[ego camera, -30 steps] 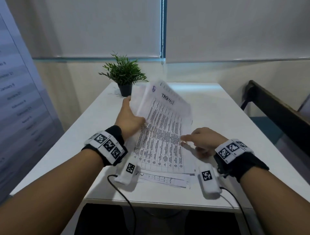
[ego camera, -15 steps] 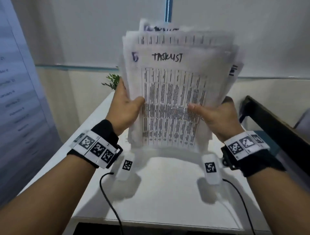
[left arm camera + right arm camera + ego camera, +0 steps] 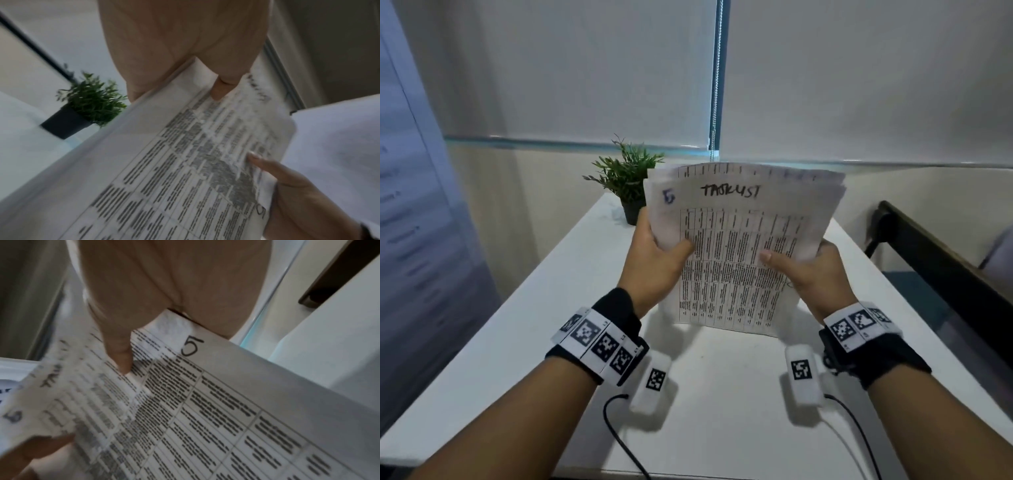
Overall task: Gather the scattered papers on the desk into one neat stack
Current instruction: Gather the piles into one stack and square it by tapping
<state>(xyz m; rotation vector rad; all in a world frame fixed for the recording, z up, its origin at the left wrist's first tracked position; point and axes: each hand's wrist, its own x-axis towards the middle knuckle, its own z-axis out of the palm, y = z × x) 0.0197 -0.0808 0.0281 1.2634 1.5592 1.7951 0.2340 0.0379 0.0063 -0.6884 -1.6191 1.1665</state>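
Observation:
A stack of printed papers (image 3: 739, 253) stands upright on its bottom edge on the white desk (image 3: 517, 335). The top sheet reads "TASKLIST" with a table of text. My left hand (image 3: 654, 260) grips the stack's left edge, thumb in front. My right hand (image 3: 811, 270) grips its right edge the same way. In the left wrist view my left hand (image 3: 222, 87) pinches the papers (image 3: 185, 178), and the other hand's thumb lies on the sheet. In the right wrist view my right hand (image 3: 123, 353) presses its thumb on the papers (image 3: 205, 410), whose corner bears a "5".
A small potted plant (image 3: 628, 185) stands at the desk's far end, just left of the papers, and shows as the potted plant (image 3: 82, 104) in the left wrist view. A dark wooden rail (image 3: 941, 260) runs along the right. Drawn blinds (image 3: 585, 68) hang behind.
Both hands lifted the papers off the desk and stood them upright; since half a second ago the stack has dropped so that its bottom edge meets the desk, with sheets more even.

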